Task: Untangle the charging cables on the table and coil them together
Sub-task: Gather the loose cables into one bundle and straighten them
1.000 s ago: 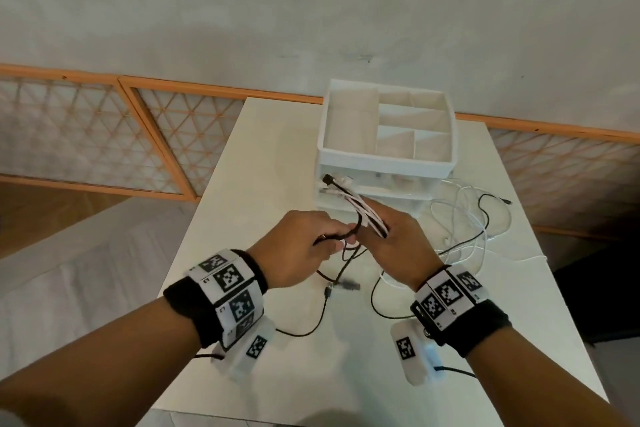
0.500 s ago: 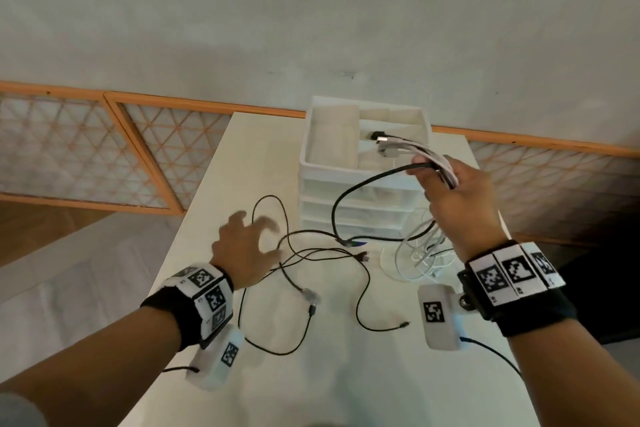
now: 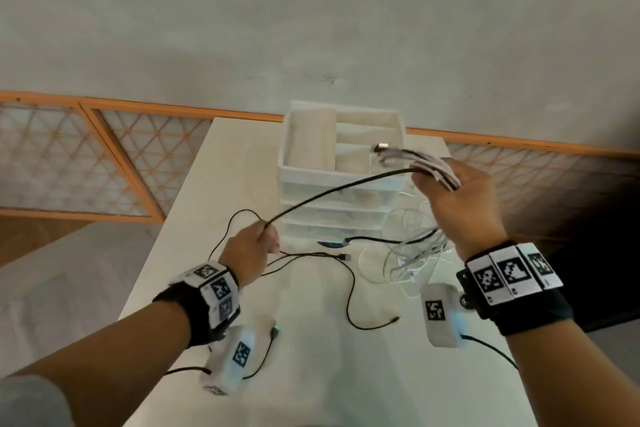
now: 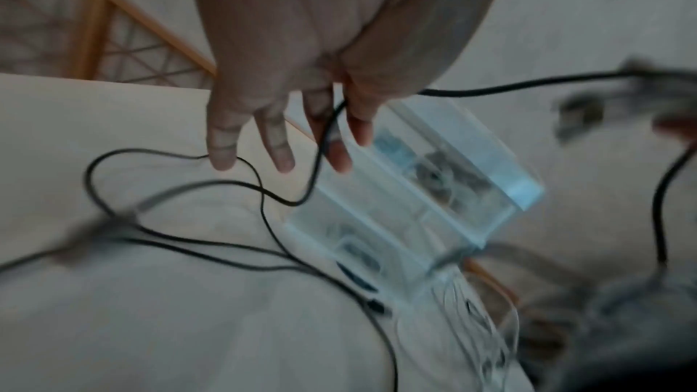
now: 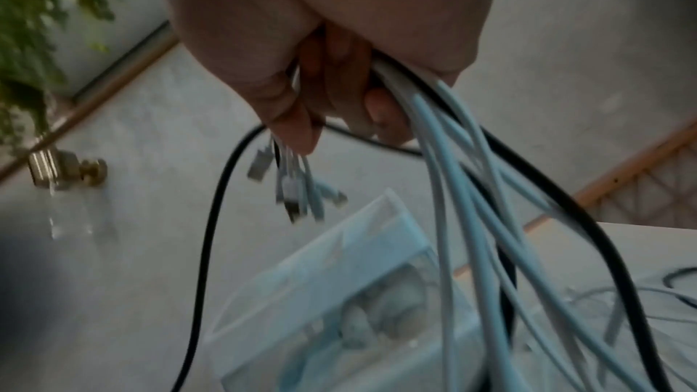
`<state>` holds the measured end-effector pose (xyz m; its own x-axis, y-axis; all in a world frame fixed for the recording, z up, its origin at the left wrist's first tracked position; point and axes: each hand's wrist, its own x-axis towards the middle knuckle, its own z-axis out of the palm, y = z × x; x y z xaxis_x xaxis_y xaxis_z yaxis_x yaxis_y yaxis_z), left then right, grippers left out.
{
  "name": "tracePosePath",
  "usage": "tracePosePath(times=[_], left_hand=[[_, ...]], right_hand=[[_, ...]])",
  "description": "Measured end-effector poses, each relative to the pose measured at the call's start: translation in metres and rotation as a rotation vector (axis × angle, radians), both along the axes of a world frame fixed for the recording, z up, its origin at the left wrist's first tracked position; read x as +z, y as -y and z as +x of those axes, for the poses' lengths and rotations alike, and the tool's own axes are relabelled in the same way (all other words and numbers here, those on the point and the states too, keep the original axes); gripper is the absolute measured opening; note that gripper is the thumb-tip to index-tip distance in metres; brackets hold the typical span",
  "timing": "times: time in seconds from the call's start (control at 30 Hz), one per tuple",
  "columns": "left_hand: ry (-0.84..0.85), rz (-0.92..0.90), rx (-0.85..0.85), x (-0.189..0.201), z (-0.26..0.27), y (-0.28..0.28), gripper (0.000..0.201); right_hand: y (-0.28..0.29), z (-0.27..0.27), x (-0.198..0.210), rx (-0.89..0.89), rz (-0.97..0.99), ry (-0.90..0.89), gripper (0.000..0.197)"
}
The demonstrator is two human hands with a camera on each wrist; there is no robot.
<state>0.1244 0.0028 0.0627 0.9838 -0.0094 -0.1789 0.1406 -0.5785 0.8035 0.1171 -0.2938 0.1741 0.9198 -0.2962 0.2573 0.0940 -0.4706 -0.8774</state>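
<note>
Left hand [image 3: 250,250] now pinches black cable [image 3: 339,188], was open; right hand [image 3: 460,198] still grips cable bundle [image 3: 412,163].

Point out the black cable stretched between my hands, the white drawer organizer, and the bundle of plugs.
black cable [image 3: 332,189], head view, mid-span.
white drawer organizer [image 3: 308,173], head view, front rim.
bundle of plugs [image 3: 388,156], head view, connector ends.

The right hand [image 3: 460,198] is raised, its fingers curled tight. The left hand [image 3: 251,250] sits lower, fingers [image 4: 281,142] mostly straight and spread.
</note>
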Motion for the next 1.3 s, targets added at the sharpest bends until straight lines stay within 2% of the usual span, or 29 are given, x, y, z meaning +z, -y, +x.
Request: tracePosePath(times=[0.07, 0.13, 0.2, 0.27, 0.33, 0.4, 0.5, 0.6, 0.7, 0.8, 0.87, 0.93, 1.0, 1.07, 1.1, 1.17, 1.23, 1.3], left_hand=[[0.068, -0.007, 0.113, 0.011, 0.008, -0.014, 0.032], [0.12, 0.005, 0.091, 0.03, 0.015, -0.024, 0.029], [0.188, 0.073, -0.022, 0.047, 0.017, -0.031, 0.027], [0.272, 0.143, -0.195, 0.062, 0.014, -0.028, 0.025], [0.356, 0.176, -0.375, 0.077, 0.006, -0.013, 0.023], [0.434, 0.216, -0.562, 0.088, -0.005, 0.012, 0.022], [0.53, 0.247, -0.784, 0.09, -0.027, 0.049, 0.024], [0.645, 0.28, -0.883, 0.08, -0.044, 0.073, 0.026], [0.713, 0.299, -0.953, 0.073, -0.052, 0.082, 0.024], [0.661, 0.211, -0.979, 0.075, -0.055, 0.073, 0.018], [0.568, 0.05, -0.925, 0.083, -0.058, 0.062, 0.02], [0.621, -0.06, -0.715, 0.093, -0.055, 0.049, 0.019], [0.706, 0.012, -0.389, 0.102, -0.041, 0.033, 0.026], [0.594, 0.165, -0.176, 0.11, -0.025, 0.02, 0.058], [0.491, 0.176, -0.163, 0.113, -0.02, 0.016, 0.075], [0.353, 0.032, -0.2, 0.118, -0.017, 0.016, 0.096], [0.358, -0.19, -0.162, 0.126, -0.019, 0.021, 0.099], [0.403, -0.27, -0.141, 0.137, -0.018, 0.025, 0.085]], right_hand=[[0.009, -0.005, -0.014, 0.033, -0.048, -0.13, 0.026], [0.014, -0.008, -0.022, -0.022, 0.122, -0.2, 0.024], [0.018, -0.01, -0.021, -0.119, 0.286, -0.202, 0.02], [0.014, -0.01, -0.015, -0.109, 0.342, -0.177, 0.025], [0.003, -0.01, -0.006, -0.008, 0.347, -0.129, 0.028], [-0.015, -0.011, 0.001, 0.11, 0.269, -0.106, 0.027], [-0.049, -0.016, -0.002, 0.265, 0.222, -0.208, 0.02], [-0.074, -0.019, -0.02, 0.371, 0.165, -0.298, 0.017], [-0.08, -0.021, -0.026, 0.472, 0.2, -0.417, 0.027], [-0.077, -0.025, -0.027, 0.492, 0.225, -0.423, 0.033], [-0.073, -0.028, -0.027, 0.464, 0.173, -0.37, 0.028], [-0.066, -0.029, -0.027, 0.46, 0.108, -0.316, 0.026], [-0.058, -0.032, -0.027, 0.485, 0.063, -0.305, 0.027], [-0.053, -0.037, -0.029, 0.537, -0.002, -0.319, 0.025], [-0.053, -0.039, -0.03, 0.565, -0.042, -0.33, 0.027], [-0.055, -0.042, -0.031, 0.593, -0.109, -0.351, 0.029], [-0.057, -0.044, -0.032, 0.601, -0.162, -0.354, 0.025], [-0.06, -0.046, -0.032, 0.599, -0.187, -0.358, 0.02]])
